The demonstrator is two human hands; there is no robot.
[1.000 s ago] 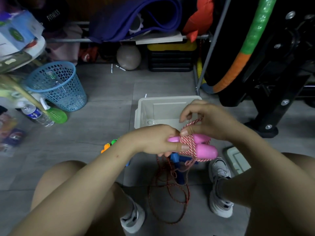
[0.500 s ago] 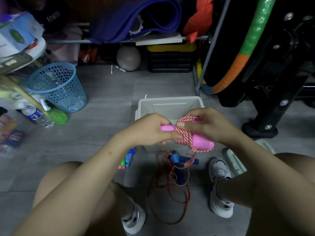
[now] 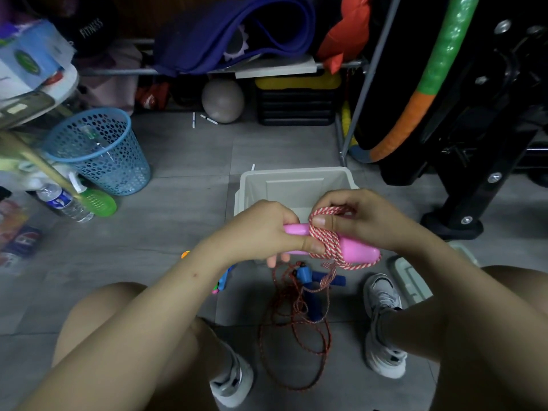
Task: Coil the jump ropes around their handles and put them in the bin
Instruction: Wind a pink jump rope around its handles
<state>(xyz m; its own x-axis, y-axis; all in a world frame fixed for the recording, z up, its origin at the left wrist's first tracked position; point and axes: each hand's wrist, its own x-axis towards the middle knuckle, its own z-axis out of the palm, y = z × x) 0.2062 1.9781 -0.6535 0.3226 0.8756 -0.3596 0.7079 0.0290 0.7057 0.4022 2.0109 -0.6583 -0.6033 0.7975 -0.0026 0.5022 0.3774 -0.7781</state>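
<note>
Head view: left hand [image 3: 261,229] clamps the pink handles [image 3: 350,247] at center, thumb pressing the red-white rope [image 3: 326,241] coils; right hand [image 3: 355,218] pinches a rope loop at 1 o'clock. The bin [image 3: 296,185] sits just behind, partly hidden. A blue-handled rope [image 3: 311,286] lies tangled on the floor at 6 o'clock.

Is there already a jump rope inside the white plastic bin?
No, the white plastic bin shows only its bare inside, while the pink-handled jump rope is held in front of it.
</note>
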